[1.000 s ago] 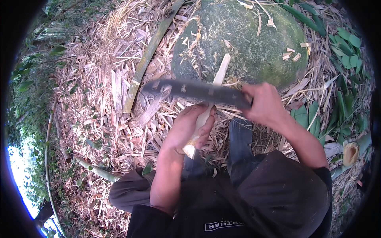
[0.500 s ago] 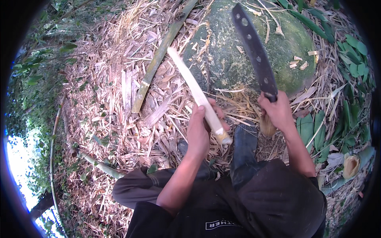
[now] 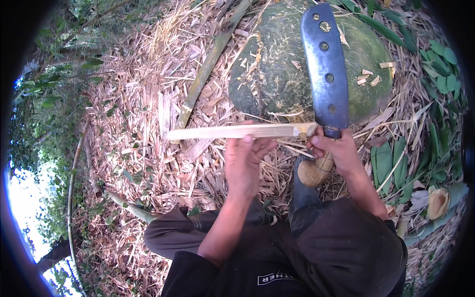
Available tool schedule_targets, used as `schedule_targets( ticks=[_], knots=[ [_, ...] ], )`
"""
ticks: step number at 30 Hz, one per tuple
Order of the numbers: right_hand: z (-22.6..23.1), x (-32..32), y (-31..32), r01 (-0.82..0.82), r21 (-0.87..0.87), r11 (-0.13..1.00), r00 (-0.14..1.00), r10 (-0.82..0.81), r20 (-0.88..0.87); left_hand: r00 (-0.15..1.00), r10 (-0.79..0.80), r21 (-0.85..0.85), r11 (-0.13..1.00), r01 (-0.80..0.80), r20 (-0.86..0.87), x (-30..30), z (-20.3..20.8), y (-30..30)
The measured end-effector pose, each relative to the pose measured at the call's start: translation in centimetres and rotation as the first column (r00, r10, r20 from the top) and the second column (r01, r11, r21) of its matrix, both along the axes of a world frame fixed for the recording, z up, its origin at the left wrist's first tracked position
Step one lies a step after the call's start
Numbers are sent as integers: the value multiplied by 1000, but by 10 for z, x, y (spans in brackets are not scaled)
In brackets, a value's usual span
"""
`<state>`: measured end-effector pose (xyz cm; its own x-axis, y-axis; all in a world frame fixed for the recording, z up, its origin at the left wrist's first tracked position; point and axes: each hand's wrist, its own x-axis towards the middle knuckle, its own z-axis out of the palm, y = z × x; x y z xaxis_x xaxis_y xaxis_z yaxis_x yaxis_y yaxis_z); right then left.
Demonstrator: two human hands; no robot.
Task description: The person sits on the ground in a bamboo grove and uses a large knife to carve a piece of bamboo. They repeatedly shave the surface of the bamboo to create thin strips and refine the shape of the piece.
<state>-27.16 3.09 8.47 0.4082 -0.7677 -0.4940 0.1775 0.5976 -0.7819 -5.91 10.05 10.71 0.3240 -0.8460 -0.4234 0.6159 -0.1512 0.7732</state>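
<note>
My left hand [image 3: 243, 166] pinches a pale, peeled strip of bamboo or wood [image 3: 213, 132] between thumb and fingers. The strip lies almost level, its thin tip to the left and its thick, rough end close to my right fingers; whether they touch it I cannot tell. In my right hand [image 3: 344, 154] is a machete [image 3: 325, 69] with holes along its broad dark blade. The blade points up and away from me, its flat side showing. Its thick wooden handle [image 3: 312, 173] sticks out below my fist. Behind the blade sits a large, rounded green block [image 3: 282, 59] with chips on it.
Dry shavings [image 3: 143, 114] cover the ground. A greenish bamboo piece [image 3: 208, 64] lies left of the block. Green leaves [image 3: 391, 161] are on the right, beside a cut hollow stalk [image 3: 438, 203]. My bent legs [image 3: 341, 242] are below my hands.
The strip has swung from slanting to nearly level, its thick end now beside my right hand. The machete has turned to show its flat side, and its handle's end has swung left.
</note>
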Motion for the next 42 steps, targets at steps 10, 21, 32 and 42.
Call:
schedule_targets(
  ticks=[10,21,32,42],
  knots=[
    [0,-8,-6,-45,-92,995,999,43,-22,932,131,-106,989,-101,339,14,30,-37],
    [4,-11,7,-270,-173,947,894,180,-410,748,195,-240,969,-48,634,33,55,-61],
    [8,-2,5,-364,-296,883,841,175,-511,558,198,-285,956,73,806,36,73,-59],
    [-10,7,22,-264,-330,906,901,109,-420,621,111,-176,983,44,776,19,82,-59]
  ],
)
